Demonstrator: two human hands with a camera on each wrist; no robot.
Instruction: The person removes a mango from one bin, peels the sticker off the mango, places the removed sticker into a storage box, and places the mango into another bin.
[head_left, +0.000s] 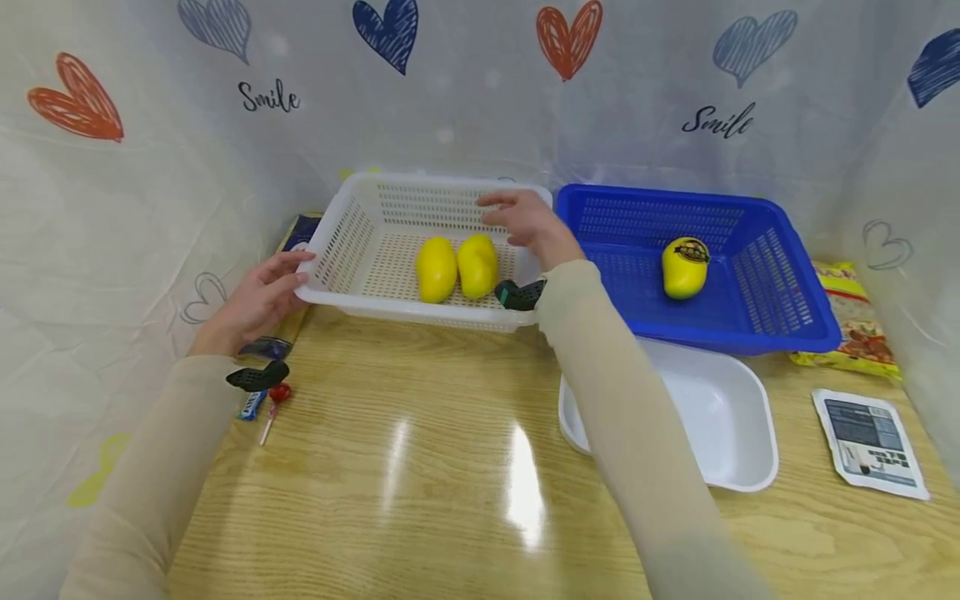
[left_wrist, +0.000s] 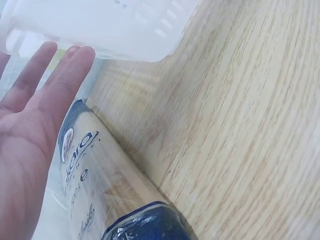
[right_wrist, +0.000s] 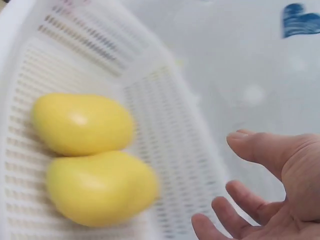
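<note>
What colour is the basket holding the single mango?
Blue: the perforated plastic basket with one yellow mango, clearest in the head view.

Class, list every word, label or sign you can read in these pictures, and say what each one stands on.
"Smile": twice in script on the heart-printed curtain.
Packet by the left hand: blue lettering, not legible.
Mango sticker: too small.
White sachet: too small.
Yellow bag: unreadable.

Mangoes (right_wrist: 95,160) blurred (right wrist view).
</note>
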